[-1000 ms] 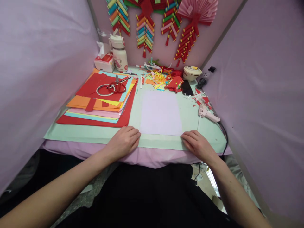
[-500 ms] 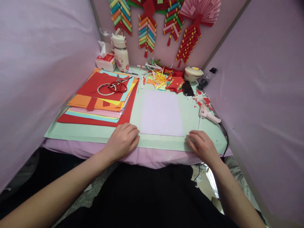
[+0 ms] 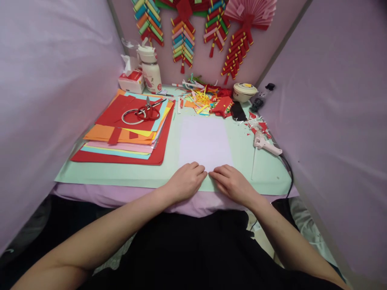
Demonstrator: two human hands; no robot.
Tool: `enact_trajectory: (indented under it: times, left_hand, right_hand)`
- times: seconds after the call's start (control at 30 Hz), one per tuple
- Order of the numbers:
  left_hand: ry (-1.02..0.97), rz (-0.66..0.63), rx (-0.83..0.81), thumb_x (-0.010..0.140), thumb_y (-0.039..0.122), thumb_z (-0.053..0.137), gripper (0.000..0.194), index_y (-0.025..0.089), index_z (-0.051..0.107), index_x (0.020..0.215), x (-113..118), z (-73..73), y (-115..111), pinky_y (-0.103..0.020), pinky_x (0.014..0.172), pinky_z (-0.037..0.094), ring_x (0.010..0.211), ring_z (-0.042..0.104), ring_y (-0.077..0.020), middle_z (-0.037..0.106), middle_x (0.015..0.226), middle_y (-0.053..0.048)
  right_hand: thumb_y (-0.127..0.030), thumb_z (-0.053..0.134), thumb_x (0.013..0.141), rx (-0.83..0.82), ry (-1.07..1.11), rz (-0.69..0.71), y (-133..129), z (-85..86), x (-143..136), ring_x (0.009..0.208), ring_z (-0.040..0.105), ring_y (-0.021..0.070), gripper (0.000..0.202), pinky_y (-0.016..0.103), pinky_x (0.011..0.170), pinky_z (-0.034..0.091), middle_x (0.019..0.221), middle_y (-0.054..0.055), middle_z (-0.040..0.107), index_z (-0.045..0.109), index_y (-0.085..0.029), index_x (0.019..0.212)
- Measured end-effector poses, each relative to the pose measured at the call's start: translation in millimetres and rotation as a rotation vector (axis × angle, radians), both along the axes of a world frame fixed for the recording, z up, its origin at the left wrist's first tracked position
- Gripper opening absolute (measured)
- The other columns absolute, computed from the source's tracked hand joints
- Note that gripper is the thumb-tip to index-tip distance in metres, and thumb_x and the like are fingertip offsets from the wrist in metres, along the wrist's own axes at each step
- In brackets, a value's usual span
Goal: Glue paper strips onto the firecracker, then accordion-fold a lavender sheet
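A pale lilac sheet of paper lies flat on the light green tabletop. At the near edge of the sheet, my left hand has its fingers pinched together on the paper's edge. Just to the right, my right hand also pinches that near edge, its fingertips almost touching those of my left hand. The part of the edge under the fingers is hidden.
On the left, a stack of coloured paper bears red-handled scissors. Paper scraps, a lidded bowl and a bottle stand behind. A glue gun with its cable lies on the right.
Both hands have moved inward along the near edge of the sheet, my left hand to the right and my right hand to the left, and now nearly meet at its middle.
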State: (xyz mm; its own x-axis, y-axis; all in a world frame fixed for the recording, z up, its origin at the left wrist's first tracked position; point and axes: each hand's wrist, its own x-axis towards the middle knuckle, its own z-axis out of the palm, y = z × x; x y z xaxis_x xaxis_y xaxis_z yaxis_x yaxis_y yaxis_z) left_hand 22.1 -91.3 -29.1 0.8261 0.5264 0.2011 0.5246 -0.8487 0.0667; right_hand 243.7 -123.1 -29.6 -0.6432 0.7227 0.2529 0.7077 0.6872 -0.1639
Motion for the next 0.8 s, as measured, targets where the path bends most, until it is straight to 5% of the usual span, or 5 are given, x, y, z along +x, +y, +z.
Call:
enact_trajectory:
  times: [0.23,0.6,0.8]
  left_hand:
    - [0.024,-0.026,0.064,0.093,0.015,0.046,0.016,0.015,0.060,0.085,-3.3,2.0,4.2,-0.034,0.070,0.041,0.080,0.051,-0.0202,0.058,0.084,-0.005]
    - [-0.121,0.083,0.103,0.090,0.010,0.045,0.020,0.014,0.065,0.092,-61.7,-1.6,-4.0,-0.036,0.078,0.047,0.089,0.055,-0.0219,0.063,0.091,-0.010]
    - [-0.130,0.132,0.128,0.088,0.011,0.047,0.020,0.014,0.066,0.093,-74.8,-1.2,-8.4,-0.037,0.078,0.047,0.086,0.055,-0.0226,0.063,0.090,-0.011]
  right_hand:
    - [-0.015,0.045,0.093,0.067,-0.079,0.018,2.6,5.9,-2.0,0.083,0.052,0.0195,0.021,0.033,0.073,0.042,0.089,0.008,0.061,0.063,-0.017,0.103]
    - [-0.016,0.045,0.093,0.087,-0.004,-0.112,-14.9,4.3,42.7,0.087,0.056,0.0206,0.022,0.036,0.076,0.048,0.095,0.009,0.064,0.063,-0.020,0.106]
    - [-0.014,0.046,0.092,0.115,0.020,-0.167,-21.1,-0.6,58.5,0.089,0.057,0.0222,0.023,0.038,0.076,0.050,0.097,0.010,0.065,0.064,-0.019,0.106]
